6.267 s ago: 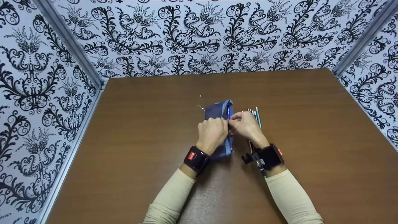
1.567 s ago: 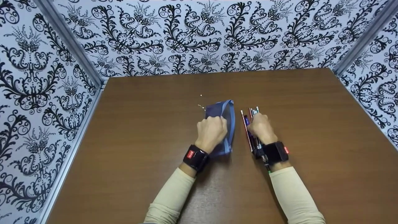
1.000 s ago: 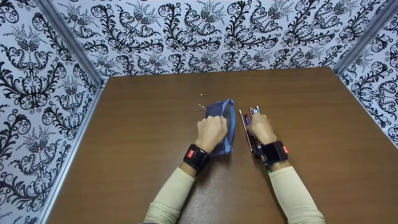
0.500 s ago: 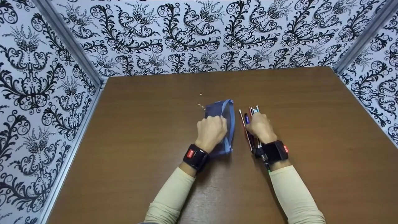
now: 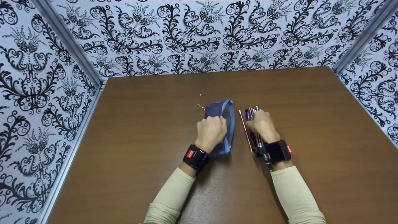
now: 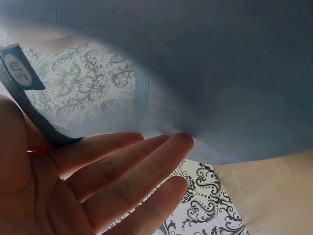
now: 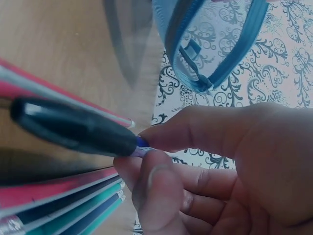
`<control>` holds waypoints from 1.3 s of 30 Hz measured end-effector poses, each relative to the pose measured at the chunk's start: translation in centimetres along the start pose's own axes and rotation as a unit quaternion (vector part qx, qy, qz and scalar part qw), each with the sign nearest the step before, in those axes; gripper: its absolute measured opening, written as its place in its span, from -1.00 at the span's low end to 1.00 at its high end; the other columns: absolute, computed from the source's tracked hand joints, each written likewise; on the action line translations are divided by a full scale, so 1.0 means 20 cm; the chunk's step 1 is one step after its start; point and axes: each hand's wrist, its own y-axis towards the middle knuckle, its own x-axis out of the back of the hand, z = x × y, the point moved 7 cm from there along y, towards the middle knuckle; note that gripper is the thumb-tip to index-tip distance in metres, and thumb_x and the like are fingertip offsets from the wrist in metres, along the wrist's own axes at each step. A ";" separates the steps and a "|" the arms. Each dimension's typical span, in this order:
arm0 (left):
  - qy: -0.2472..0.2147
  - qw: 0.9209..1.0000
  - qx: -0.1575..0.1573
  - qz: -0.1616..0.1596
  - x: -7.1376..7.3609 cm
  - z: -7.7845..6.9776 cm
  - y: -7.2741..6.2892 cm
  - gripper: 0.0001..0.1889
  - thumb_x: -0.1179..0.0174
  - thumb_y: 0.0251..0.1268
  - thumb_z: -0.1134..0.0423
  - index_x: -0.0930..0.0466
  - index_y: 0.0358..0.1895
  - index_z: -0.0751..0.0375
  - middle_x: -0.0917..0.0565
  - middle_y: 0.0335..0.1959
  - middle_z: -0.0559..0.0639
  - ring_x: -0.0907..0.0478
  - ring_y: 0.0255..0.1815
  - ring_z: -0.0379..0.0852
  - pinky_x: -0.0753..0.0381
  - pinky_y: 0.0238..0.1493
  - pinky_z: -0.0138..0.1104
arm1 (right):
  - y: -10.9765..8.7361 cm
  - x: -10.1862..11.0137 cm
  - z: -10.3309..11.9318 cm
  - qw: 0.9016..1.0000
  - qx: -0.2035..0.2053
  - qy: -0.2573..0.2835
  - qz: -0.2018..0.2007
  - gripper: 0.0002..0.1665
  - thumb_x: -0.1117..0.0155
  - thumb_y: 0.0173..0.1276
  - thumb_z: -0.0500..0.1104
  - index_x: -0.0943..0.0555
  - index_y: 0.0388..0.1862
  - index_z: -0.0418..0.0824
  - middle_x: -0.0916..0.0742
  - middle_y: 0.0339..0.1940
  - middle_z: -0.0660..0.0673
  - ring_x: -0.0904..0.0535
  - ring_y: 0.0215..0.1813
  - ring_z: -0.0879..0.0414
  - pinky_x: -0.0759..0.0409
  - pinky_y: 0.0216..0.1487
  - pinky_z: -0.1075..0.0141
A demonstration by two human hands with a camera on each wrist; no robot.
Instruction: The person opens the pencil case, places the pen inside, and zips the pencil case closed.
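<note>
My left hand [image 5: 211,130] grips a blue mesh pencil case [image 5: 231,121], its zip opening facing right. Seen from the left wrist, my fingers [image 6: 132,186] lie along the sheer mesh [image 6: 220,98], and a small tag [image 6: 22,68] hangs at the edge. To the right, my right hand [image 5: 262,126] pinches a marker [image 7: 73,128] between thumb and fingertips; its thick dark end points toward the wrist camera. Several pencils [image 7: 63,210] lie beside that hand, partly covered by it in the head view. A red pencil [image 5: 244,127] lies apart, nearer the case.
The brown wooden table [image 5: 140,124] stretches around both hands. Small white bits [image 5: 201,106] lie just left of the case. Patterned wall panels [image 5: 199,37] stand behind the table and at both sides, with metal posts [image 5: 71,43] at the corners.
Earlier, my right hand was at the case opening with a blue pen; then it moved right to the pencils. Just now it has shifted slightly with the marker. My left hand keeps holding the case.
</note>
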 end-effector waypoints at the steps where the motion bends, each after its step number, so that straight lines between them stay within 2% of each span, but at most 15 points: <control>1: -0.001 1.000 0.000 0.001 0.00 0.00 0.00 -0.50 0.05 0.44 0.11 -0.49 -0.74 0.14 -0.69 -0.62 0.14 -0.65 -0.61 0.12 -0.53 -0.62 -0.05 | 0.00 0.01 0.00 1.000 0.000 0.003 -0.003 -0.76 -0.32 0.30 -0.13 -0.69 -0.42 -0.31 -0.74 -0.30 -0.33 -0.66 -0.46 0.02 -0.59 -0.34 0.21; 5: -0.004 1.000 0.000 0.002 0.00 0.00 0.00 -0.50 0.07 0.45 0.11 -0.48 -0.74 0.14 -0.68 -0.62 0.14 -0.64 -0.62 0.12 -0.53 -0.62 -0.06 | -0.01 0.03 0.01 1.000 0.007 0.010 -0.020 -0.77 -0.32 0.26 -0.13 -0.67 -0.48 -0.29 -0.73 -0.37 -0.29 -0.64 -0.51 0.04 -0.58 -0.40 0.23; 9: -0.004 1.000 0.001 0.003 0.00 0.00 0.00 -0.50 0.08 0.45 0.11 -0.49 -0.73 0.14 -0.69 -0.61 0.14 -0.65 -0.61 0.12 -0.53 -0.61 -0.05 | -0.02 0.04 0.02 0.999 0.017 0.007 -0.034 -0.76 -0.32 0.24 -0.12 -0.65 -0.53 -0.25 -0.71 -0.42 -0.22 -0.62 -0.43 -0.01 -0.55 -0.35 0.20; 16: -0.004 1.000 0.002 -0.002 0.00 0.01 0.00 -0.51 0.06 0.44 0.10 -0.51 -0.72 0.15 -0.70 -0.59 0.15 -0.66 -0.59 0.13 -0.53 -0.61 -0.04 | -0.03 0.08 0.04 0.996 0.035 0.035 -0.071 -0.78 -0.30 0.23 -0.11 -0.69 -0.40 -0.27 -0.74 -0.25 -0.27 -0.62 -0.22 -0.10 -0.56 -0.14 0.06; 21: -0.001 1.000 0.001 -0.010 0.01 0.00 0.00 -0.53 0.01 0.42 0.11 -0.53 -0.71 0.17 -0.71 -0.57 0.16 -0.67 -0.58 0.14 -0.54 -0.61 -0.02 | -0.04 0.11 0.06 0.992 0.045 0.058 -0.107 -0.79 -0.27 0.23 -0.15 -0.72 -0.36 -0.28 -0.77 -0.24 -0.26 -0.64 -0.17 -0.13 -0.56 -0.05 0.01; 29: 0.001 1.000 -0.001 -0.006 0.01 0.00 -0.01 -0.52 0.04 0.44 0.10 -0.58 -0.67 0.20 -0.71 -0.56 0.16 -0.67 -0.57 0.15 -0.55 -0.59 -0.03 | -0.05 0.14 0.06 0.989 0.030 0.079 -0.124 -0.77 -0.28 0.27 -0.12 -0.71 -0.28 -0.29 -0.78 -0.19 -0.26 -0.66 -0.13 -0.13 -0.56 -0.01 0.01; 35: -0.003 1.000 -0.005 -0.012 0.01 0.00 -0.01 -0.53 0.03 0.43 0.12 -0.56 -0.69 0.19 -0.71 -0.58 0.15 -0.66 -0.59 0.14 -0.55 -0.60 -0.03 | -0.06 0.16 0.07 0.986 0.039 0.084 -0.138 -0.71 -0.25 0.27 -0.11 -0.73 -0.21 -0.31 -0.79 -0.20 -0.27 -0.68 -0.13 -0.14 -0.58 -0.06 0.03; 39: -0.007 1.000 -0.003 -0.006 0.00 0.00 0.00 -0.53 0.03 0.44 0.12 -0.55 -0.69 0.19 -0.71 -0.58 0.15 -0.67 -0.58 0.14 -0.55 -0.60 -0.03 | -0.07 0.18 0.08 0.980 0.046 0.097 -0.165 -0.70 -0.25 0.26 -0.11 -0.74 -0.21 -0.31 -0.79 -0.26 -0.24 -0.70 -0.21 -0.08 -0.58 -0.18 0.15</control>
